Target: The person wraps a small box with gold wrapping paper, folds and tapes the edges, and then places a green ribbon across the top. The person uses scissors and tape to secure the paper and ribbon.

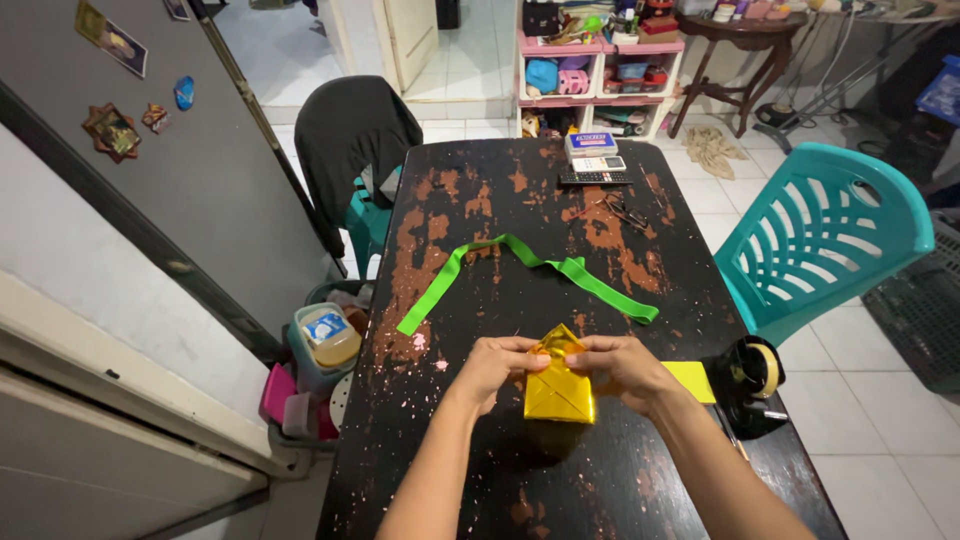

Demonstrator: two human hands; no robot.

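Two hands, left (492,365) and right (622,366), I log pinching gold-wrapped box (558,388) top fold; foil may tear or spring loose between grips.

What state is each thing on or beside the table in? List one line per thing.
Gold-wrapped box: upright, held at its top flap by both hands.
Left hand: pinching the flap.
Right hand: pinching the flap.
Green ribbon: loose, untied, lying flat.
Tape dispenser: standing at the table edge.
Teal chair: unoccupied.
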